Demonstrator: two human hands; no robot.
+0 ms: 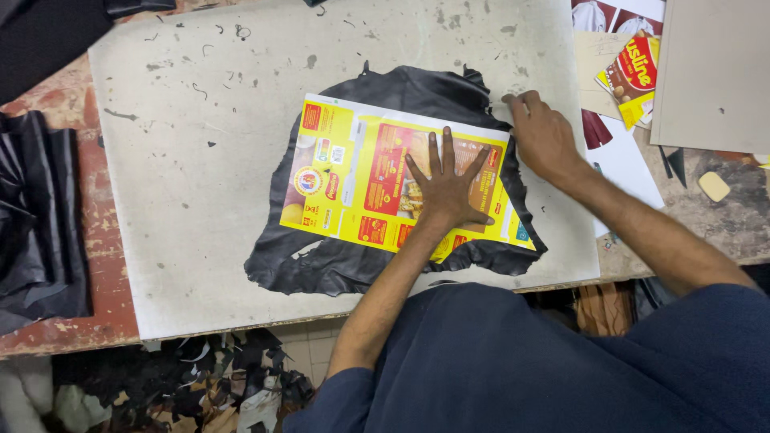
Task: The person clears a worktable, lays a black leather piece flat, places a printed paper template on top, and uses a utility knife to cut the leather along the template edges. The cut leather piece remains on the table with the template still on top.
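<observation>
At frame centre, a yellow cardboard sheet (pixel 385 180) is pinned flat on black leather (pixel 337 261) by the spread left hand (pixel 447 188), while its upper-right edge is steadied by the right hand (pixel 541 136), fingers curled, so it cannot slip.

Single head view, steeply down, close over the worktable (pixel 200 200)

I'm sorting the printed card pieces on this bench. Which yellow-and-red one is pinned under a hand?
The large flattened carton lying on the black leather: the left hand presses flat on it. The smaller packet at the bench's far right lies untouched.
</observation>
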